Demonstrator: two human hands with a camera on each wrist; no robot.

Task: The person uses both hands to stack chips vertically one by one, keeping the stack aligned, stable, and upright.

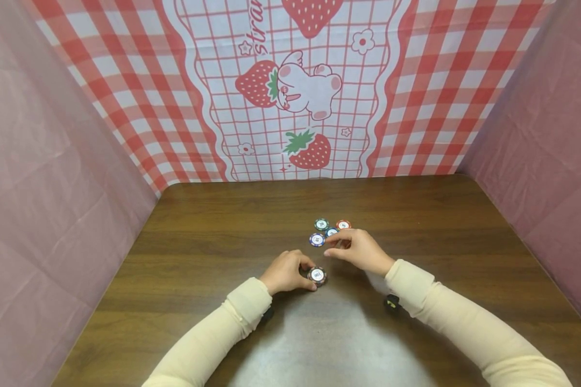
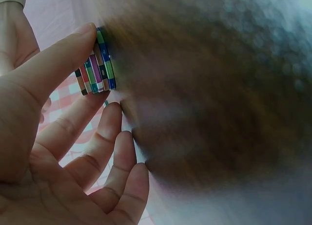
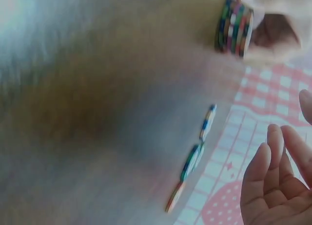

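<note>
In the head view, my left hand (image 1: 287, 272) grips a small stack of poker chips (image 1: 317, 276) on the table, with a chip marked 100 on top. The left wrist view shows the striped edges of this chip stack (image 2: 99, 64) between thumb and index finger. My right hand (image 1: 360, 251) hovers beside several loose poker chips, its thumb apart from the fingers and nothing visible between them. Around its fingertips lie a purple-blue chip (image 1: 317, 239), a blue chip (image 1: 330, 232) partly covered by the hand, a green chip (image 1: 321, 224) and a red chip (image 1: 344, 225).
The brown wooden table (image 1: 213, 215) has rounded far corners. Behind it hangs a red-and-white checked cloth (image 1: 426, 97) with strawberry prints. Pink fabric (image 1: 53, 215) walls in the left side, and more pink fabric (image 1: 537, 134) the right.
</note>
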